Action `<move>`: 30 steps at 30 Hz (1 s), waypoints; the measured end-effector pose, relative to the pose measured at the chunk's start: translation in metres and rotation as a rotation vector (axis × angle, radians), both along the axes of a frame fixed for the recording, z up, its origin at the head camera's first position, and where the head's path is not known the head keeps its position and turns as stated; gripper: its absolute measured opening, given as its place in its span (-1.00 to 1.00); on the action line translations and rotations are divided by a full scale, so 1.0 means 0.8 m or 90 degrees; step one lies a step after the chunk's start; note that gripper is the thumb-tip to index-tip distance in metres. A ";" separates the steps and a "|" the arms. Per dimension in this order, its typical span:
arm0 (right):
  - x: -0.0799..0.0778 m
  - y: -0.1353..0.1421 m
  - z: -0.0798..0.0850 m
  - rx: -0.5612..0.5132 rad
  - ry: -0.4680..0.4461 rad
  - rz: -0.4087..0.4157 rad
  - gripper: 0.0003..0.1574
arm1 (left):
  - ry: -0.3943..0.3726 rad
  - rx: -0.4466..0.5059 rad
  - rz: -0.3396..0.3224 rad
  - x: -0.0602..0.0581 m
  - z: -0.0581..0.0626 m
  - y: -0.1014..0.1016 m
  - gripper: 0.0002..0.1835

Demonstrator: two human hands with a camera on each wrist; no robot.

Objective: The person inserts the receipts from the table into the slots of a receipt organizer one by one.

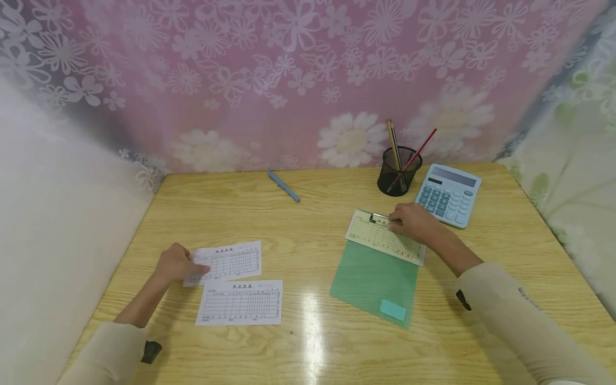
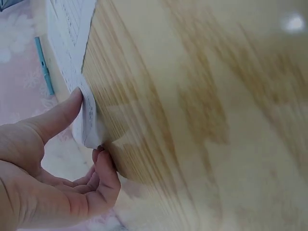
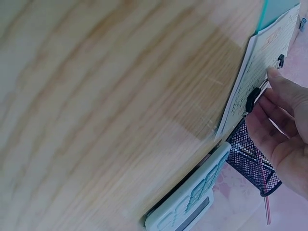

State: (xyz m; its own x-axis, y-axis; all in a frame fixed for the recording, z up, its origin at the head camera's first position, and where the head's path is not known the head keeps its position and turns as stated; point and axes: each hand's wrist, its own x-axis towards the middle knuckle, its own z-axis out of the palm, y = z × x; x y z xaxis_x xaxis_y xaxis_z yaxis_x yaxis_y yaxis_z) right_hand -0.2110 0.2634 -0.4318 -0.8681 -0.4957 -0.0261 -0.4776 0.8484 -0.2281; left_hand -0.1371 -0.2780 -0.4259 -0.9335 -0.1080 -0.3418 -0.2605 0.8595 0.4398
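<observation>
My left hand pinches the left end of a white printed form, thumb on top. In the left wrist view the form's end bends up between thumb and curled fingers. A second white form lies flat just below, overlapping the first's lower edge in the head view. At the right, my right hand grips the metal clip of a green clipboard, thumb on the clip and fingers behind it. A pale yellow form with white paper beneath lies at the clip end of the board.
A blue calculator lies right beside the right hand. Behind the clipboard stands a black mesh pen cup with pencils. A blue pen lies near the table's back edge. A turquoise sticky note is on the clipboard. Flowered curtains border the table.
</observation>
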 end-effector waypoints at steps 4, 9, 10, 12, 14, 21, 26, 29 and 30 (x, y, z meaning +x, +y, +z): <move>0.000 0.000 0.000 -0.001 -0.002 -0.001 -0.69 | -0.003 -0.004 0.005 -0.002 -0.002 -0.001 -0.40; 0.000 0.001 -0.001 -0.004 0.001 -0.001 -0.70 | -0.010 0.013 -0.003 0.000 -0.004 0.001 -0.50; 0.000 0.001 -0.001 -0.005 0.003 -0.001 -0.70 | -0.011 0.018 -0.008 0.001 -0.004 0.001 -0.51; 0.000 0.000 -0.001 -0.007 0.006 0.001 -0.70 | -0.012 0.030 -0.022 0.002 -0.006 0.000 -0.51; 0.000 0.000 -0.001 -0.010 0.007 0.001 -0.71 | -0.014 0.045 -0.043 0.003 -0.009 -0.003 -0.49; 0.002 0.000 0.000 -0.014 0.003 0.002 -0.70 | -0.019 0.080 -0.097 0.005 -0.010 -0.011 -0.61; 0.001 0.000 0.000 -0.011 0.006 0.003 -0.69 | 0.002 0.068 -0.081 0.006 -0.006 -0.008 -0.63; 0.001 0.000 0.001 -0.009 0.007 0.002 -0.69 | 0.026 0.098 -0.039 0.002 -0.008 -0.005 -0.60; 0.001 0.000 0.001 -0.008 0.008 0.001 -0.70 | 0.035 0.116 -0.020 0.001 -0.009 -0.005 -0.60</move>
State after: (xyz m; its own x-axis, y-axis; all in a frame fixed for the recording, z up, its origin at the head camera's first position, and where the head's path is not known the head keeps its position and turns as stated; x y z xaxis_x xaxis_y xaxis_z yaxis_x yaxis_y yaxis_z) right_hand -0.2100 0.2631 -0.4307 -0.8677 -0.4970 -0.0087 -0.4815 0.8448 -0.2333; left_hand -0.1366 -0.2816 -0.4330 -0.9532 -0.0190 -0.3016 -0.2058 0.7717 0.6018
